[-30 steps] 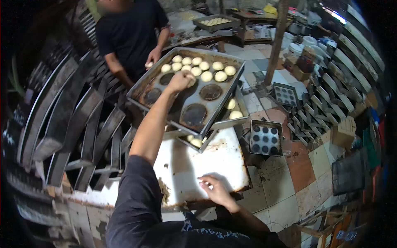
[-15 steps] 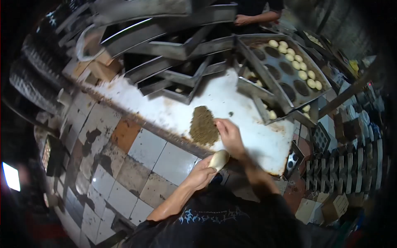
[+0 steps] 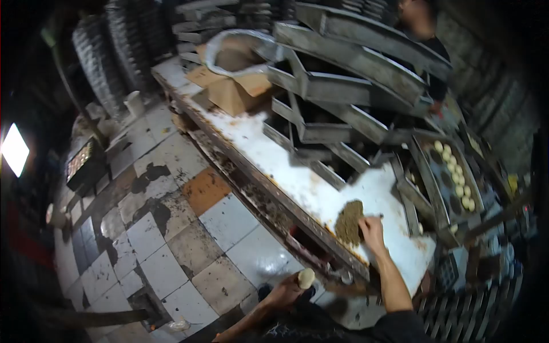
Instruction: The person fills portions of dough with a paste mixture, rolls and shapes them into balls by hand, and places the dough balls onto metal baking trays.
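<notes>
In my left hand [image 3: 284, 294] is a pale piece of dough [image 3: 306, 278], wrapped by the fingers with its rounded end showing. This hand is low, in front of the table's edge and over the tiled floor. A heap of brown crumbly filling [image 3: 347, 223] lies on the white tabletop [image 3: 303, 186]. At the heap's right side is my right hand [image 3: 373, 230], its fingers bent and drawn together at the crumbs. Whatever lies between those fingertips is too small to make out.
Metal trays [image 3: 337, 88] are stacked crosswise at the back of the table. To the right, another tray [image 3: 478, 197] carries several dough balls. A cardboard box [image 3: 229, 97] and a plastic-lined container [image 3: 214, 57] stand far left. Another person [image 3: 437, 51] is behind the stack.
My view has swung left, so the table sits further right. My right hand has come onto the heap's edge. My left hand, still around the dough, is lower and further from the table.
</notes>
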